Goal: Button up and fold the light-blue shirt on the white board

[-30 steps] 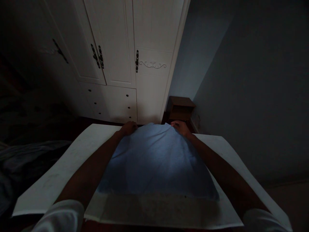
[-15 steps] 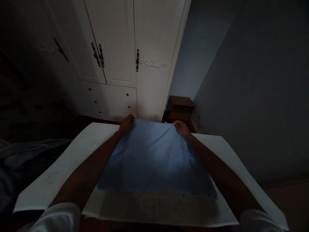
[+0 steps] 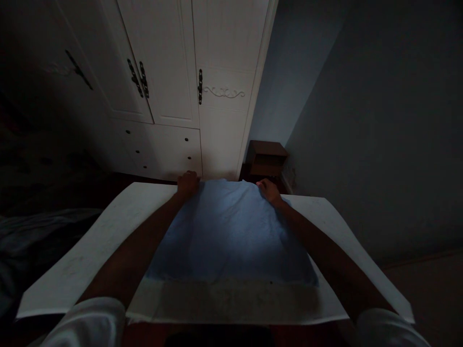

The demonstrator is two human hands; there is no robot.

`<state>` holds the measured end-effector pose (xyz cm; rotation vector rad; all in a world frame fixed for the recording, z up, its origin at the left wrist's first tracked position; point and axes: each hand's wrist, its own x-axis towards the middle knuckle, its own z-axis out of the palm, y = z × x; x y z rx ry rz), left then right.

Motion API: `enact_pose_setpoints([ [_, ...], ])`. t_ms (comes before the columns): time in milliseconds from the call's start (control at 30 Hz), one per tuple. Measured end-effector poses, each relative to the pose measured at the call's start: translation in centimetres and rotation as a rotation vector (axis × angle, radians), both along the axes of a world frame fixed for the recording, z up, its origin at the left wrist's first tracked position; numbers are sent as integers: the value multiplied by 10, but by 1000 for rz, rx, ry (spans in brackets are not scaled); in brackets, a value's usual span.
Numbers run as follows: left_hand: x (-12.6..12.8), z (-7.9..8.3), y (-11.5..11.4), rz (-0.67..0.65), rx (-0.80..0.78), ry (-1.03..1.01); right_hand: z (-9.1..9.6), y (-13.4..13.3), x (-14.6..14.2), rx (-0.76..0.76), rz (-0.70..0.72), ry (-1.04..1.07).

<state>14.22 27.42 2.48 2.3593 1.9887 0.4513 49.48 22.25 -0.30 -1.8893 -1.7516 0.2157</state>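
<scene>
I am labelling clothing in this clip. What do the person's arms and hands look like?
The left sleeve and right sleeve are white and short. Forearms are bare. The left hand and right hand wear no glove; no watch or ring shows in this dim light.

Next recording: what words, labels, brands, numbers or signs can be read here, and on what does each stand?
There are none to read. The blue cloth, the white board under it and the white wardrobe bear no lettering. One wardrobe door carries a scroll ornament, which is not writing. The wooden cabinet is too dark to judge.
</scene>
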Motion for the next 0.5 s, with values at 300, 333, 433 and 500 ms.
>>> enact_pose_setpoints([
  [300,-2,12,-55,-303,32,116,9,-109,17,-12,-97,-162],
  [333,-2,9,-62,-340,-4,140,7,-128,17,-17,-107,-173],
  [433,-8,4,-84,-359,-67,163,3,-176,24,-7,-171,-80],
  [500,-15,3,-98,-313,-50,129,4,-198,31,-68,-196,91],
])
